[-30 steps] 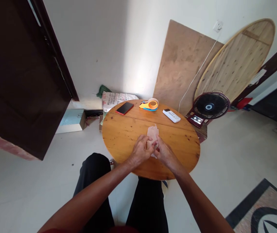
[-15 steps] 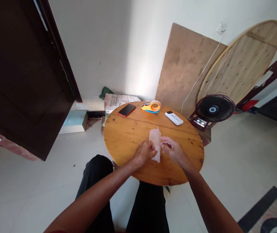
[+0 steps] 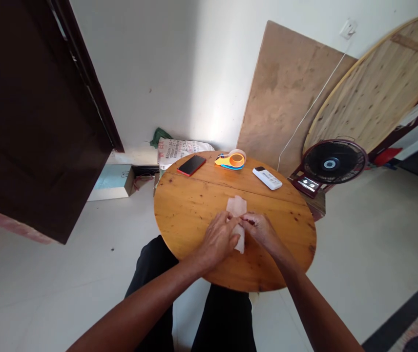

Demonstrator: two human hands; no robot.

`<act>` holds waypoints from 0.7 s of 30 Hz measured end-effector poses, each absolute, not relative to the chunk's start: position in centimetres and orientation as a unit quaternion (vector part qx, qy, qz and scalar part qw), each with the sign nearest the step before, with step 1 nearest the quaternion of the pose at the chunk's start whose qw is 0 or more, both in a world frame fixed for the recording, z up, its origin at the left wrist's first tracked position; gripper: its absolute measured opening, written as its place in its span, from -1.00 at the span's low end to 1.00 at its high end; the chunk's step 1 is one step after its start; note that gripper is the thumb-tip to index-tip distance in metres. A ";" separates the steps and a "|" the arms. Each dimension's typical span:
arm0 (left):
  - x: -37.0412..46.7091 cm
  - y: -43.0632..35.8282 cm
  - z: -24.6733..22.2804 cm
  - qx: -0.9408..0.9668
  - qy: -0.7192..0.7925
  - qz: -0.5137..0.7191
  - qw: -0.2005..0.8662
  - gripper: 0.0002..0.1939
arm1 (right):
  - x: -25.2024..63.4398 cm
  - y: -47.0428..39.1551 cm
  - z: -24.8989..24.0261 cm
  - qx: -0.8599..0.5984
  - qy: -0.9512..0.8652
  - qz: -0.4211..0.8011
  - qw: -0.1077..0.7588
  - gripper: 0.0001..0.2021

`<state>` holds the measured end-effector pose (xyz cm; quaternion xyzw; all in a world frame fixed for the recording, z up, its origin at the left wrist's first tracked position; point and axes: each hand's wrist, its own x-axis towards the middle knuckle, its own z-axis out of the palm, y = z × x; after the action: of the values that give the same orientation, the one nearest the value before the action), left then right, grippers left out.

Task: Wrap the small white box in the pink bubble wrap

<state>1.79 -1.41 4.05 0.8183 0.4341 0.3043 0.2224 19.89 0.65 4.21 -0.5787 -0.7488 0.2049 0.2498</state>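
Wooden round surface (image 3: 194, 215): one red phone (image 3: 191, 165), one orange tape dispenser (image 3: 231, 160), one white remote (image 3: 267, 178); left hand (image 3: 219, 239) and right hand (image 3: 261, 229) both pinch one pale translucent plastic bag (image 3: 237, 215).

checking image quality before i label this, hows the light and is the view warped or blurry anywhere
Head view: daylight brightens the white wall behind the round table, and the dark door at the left is nearly featureless. Wide-angle distortion tilts the door and walls outward. Left hand, right hand and the pale sheet look sharp; mild glare on the tabletop.
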 end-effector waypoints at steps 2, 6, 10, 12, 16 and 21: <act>1.7 -1.4 4.3 0.842 0.403 0.295 0.201 -0.66 | 19.9 0.8 4.2 -0.573 -0.747 0.221 0.253 -0.76; 1.6 -0.9 4.3 0.868 0.363 0.276 0.195 -0.71 | 19.8 1.0 4.0 -0.539 -0.732 0.293 0.297 -0.75; 1.5 -0.5 4.1 0.873 0.360 0.258 0.204 -0.76 | 20.4 1.0 3.8 -0.567 -0.672 0.301 0.368 -0.77; 1.6 -0.6 4.1 0.872 0.365 0.252 0.207 -0.82 | 20.9 1.0 4.0 -0.616 -0.610 0.301 0.397 -0.70; 1.6 -0.7 4.1 0.870 0.366 0.256 0.210 -0.86 | 21.3 1.2 4.4 -0.671 -0.507 0.398 0.368 -0.65; 1.5 -0.8 4.1 0.867 0.365 0.264 0.212 -0.85 | 20.8 2.9 3.9 -0.652 -0.499 0.456 0.344 -0.72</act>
<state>1.54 -0.78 4.13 0.8673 0.3647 0.2642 0.2122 20.81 2.89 3.91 -0.6522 -0.4986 0.4559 0.3437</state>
